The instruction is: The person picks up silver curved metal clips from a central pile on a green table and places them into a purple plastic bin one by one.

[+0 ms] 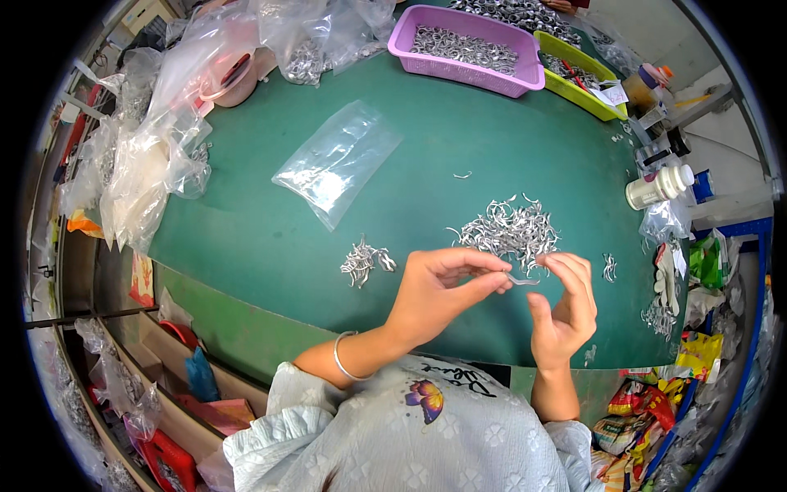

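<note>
Between the thumb and forefinger of my left hand [447, 291] is a small curved silvery metal piece [523, 282], its free end pointing right. Opposite it my right hand [566, 307] is held with thumb and fingers apart, close to that free end. Just beyond both hands lies a large loose pile of similar metal pieces [510, 228]. A smaller pile of metal pieces [361, 261] sits left of my left hand. A few more pieces [609, 268] lie right of my right hand, and one single piece [463, 175] lies farther back.
A clear plastic bag [340, 164] lies flat on the green table [262, 221]. At the back stand a purple basket [467, 75] and a yellow-green basket [582, 96] holding metal pieces. Stuffed plastic bags [147, 180] and a pink bowl [234, 86] crowd the left; a white bottle [658, 187] is at right.
</note>
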`<state>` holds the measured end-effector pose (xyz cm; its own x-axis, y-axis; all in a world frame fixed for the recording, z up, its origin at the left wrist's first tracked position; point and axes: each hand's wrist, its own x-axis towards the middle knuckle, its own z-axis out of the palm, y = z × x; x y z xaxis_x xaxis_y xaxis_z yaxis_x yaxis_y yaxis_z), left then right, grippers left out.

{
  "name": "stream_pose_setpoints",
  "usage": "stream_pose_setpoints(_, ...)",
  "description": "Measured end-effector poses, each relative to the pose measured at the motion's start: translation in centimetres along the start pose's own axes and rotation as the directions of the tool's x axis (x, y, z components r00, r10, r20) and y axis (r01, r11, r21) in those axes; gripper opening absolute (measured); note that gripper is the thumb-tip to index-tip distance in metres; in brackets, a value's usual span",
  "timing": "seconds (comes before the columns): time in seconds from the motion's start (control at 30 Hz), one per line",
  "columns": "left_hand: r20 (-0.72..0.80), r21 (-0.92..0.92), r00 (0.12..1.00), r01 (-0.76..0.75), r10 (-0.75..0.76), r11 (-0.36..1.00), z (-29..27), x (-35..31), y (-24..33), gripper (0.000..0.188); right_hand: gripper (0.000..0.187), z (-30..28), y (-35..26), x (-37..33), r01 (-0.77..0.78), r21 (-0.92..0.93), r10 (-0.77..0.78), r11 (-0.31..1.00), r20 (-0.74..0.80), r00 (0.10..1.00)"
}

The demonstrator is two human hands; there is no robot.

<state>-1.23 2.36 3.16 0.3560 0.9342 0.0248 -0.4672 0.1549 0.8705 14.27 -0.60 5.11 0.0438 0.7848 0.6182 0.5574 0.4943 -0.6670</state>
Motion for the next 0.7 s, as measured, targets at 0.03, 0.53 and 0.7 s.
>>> stream_pose_setpoints(0.03, 0.017, -0.070, 0.998, 0.061, -0.060, 0.996, 0.2, -0.1, 0.4, 0.015, 0.024, -0.3, 0.0, -0.3, -0.071, 0.106, 0.067, 0.992, 0.035, 0.997)
stream_pose_setpoints(0.53, 0.121, -0.115, 0.989, 0.103, -0.089, 0.988, 1.0, -1.0, 1.3, 0.010, 0.007, -0.8, -1.1, -1.7, -0.482, 0.731, 0.444, 0.483, 0.270, 0.854)
stream_pose_setpoints(0.7, 0.108, -0.115, 0.990, 0.102, -0.089, 0.988, 0.9, -1.1, 1.2, 0.009, 0.008, -0.6, -1.0, -2.0, -0.465, 0.754, 0.425, 0.464, 0.271, 0.863)
